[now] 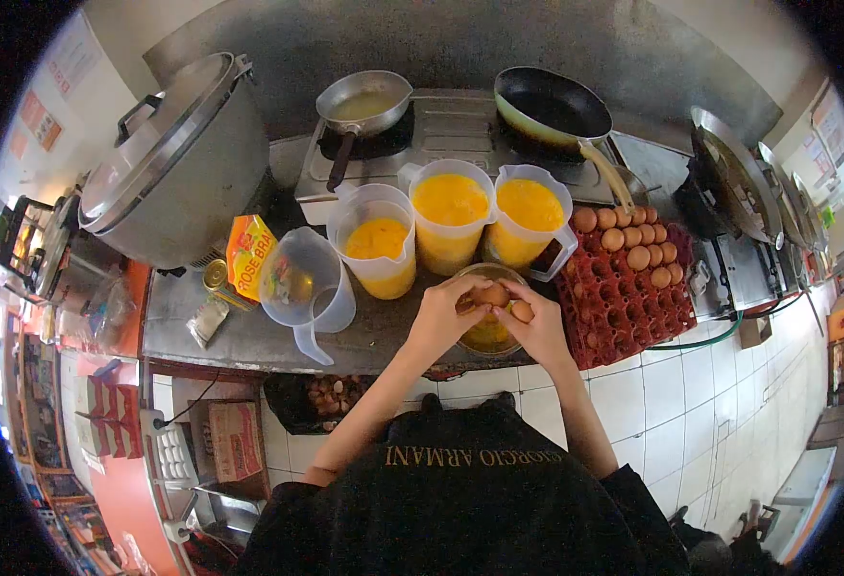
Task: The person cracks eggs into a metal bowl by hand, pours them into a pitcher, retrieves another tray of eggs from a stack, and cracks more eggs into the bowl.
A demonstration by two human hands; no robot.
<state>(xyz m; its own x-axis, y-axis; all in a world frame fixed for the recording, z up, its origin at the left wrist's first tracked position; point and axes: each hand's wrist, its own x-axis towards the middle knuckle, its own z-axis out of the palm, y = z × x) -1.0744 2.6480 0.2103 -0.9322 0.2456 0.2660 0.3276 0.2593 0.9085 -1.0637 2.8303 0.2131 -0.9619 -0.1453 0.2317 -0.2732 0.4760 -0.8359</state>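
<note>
My left hand [446, 312] and my right hand [542, 333] meet above a bowl [492, 348] with yellow egg in it. Between their fingertips is a brown egg [491, 295], gripped from both sides; whether its shell is cracked I cannot tell. A second egg [522, 311] is tucked in my right hand's fingers. To the right lies a red egg tray [624, 312], with several brown eggs [638, 257] in its far part. Behind the bowl stand plastic pitchers, one on the left [376, 274], one in the middle [446, 245] and one on the right [518, 248], holding beaten egg.
An almost see-through pitcher [321, 312] stands left, beside an orange-and-yellow packet [249, 254]. A large lidded pot [187, 173] is farther left. On the stove sit a saucepan [364, 101] and a frying pan [552, 104], whose handle reaches over the egg tray. Below the counter is a black bag with eggshells [336, 396].
</note>
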